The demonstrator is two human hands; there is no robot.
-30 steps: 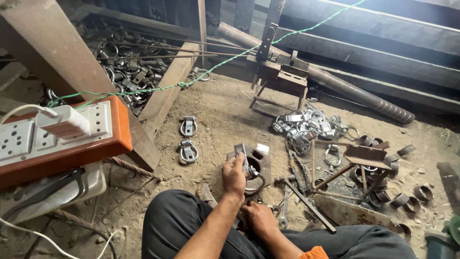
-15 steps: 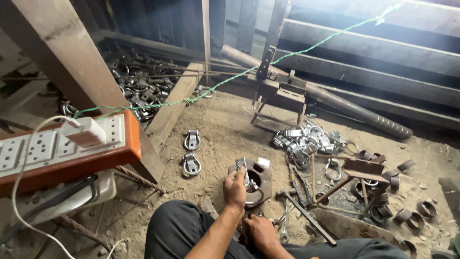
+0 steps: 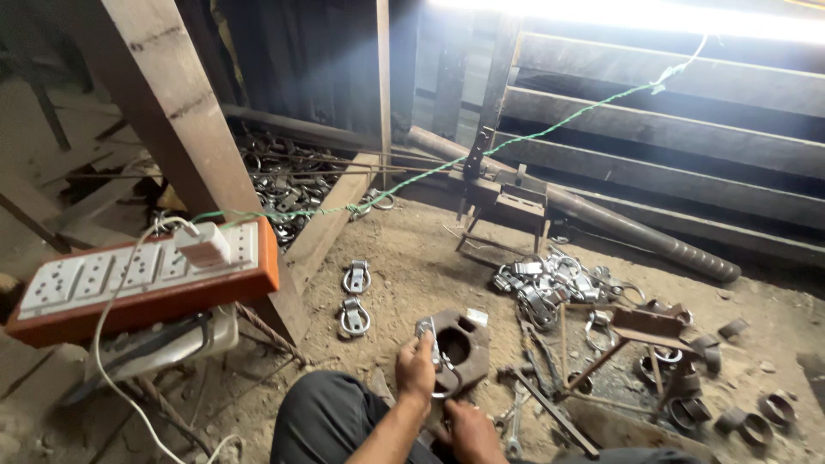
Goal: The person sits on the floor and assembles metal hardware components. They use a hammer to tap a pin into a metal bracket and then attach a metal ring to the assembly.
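While you sit on the dirt floor (image 3: 404, 258), this is how things lie about you.

Left hand: your left hand (image 3: 416, 371) is raised over the rusty metal block (image 3: 464, 348), its grip clenched on a small shiny metal clamp (image 3: 425, 331) held at the block's left edge.

Right hand: your right hand (image 3: 468, 430) sits low, just below the block and close to your knee; whether its grip is closed on anything, you cannot tell from this view.

Metal block: it lies on the floor right in front of your legs, with a round hole in its middle.

Finished-looking pieces: two ring clamps (image 3: 354, 296) lie one behind the other on the floor, to the left of the block and apart from it.

Pile: a heap of shiny clamps (image 3: 541, 283) rests to the right, near a small iron stand (image 3: 507, 202).

Power: an orange socket board (image 3: 146, 279) with a white plug sits at your left, on the wooden beam (image 3: 172, 112).

Cord: a green string (image 3: 533, 133) runs across above the floor.
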